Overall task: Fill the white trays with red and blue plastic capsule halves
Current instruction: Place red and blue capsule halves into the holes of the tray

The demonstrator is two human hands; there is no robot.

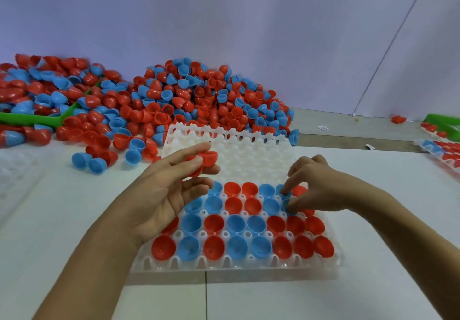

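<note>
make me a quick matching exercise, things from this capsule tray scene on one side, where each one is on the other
Things:
1. left hand
2. right hand
3. white tray
4. green bin

Places or states:
A. far left, amid the loose pile
B. holding red halves
C. pinching a blue half at the tray
D. near rows filled, far rows empty

Pairs: 1-B, 2-C, 3-D, 4-A

We find no legible text, label, brand, number or sign anywhere in view. Two small white paper scraps (323, 127) lie on the floor at about 2 o'clock from the white tray (236, 267); any print on them is too small to read.
</note>
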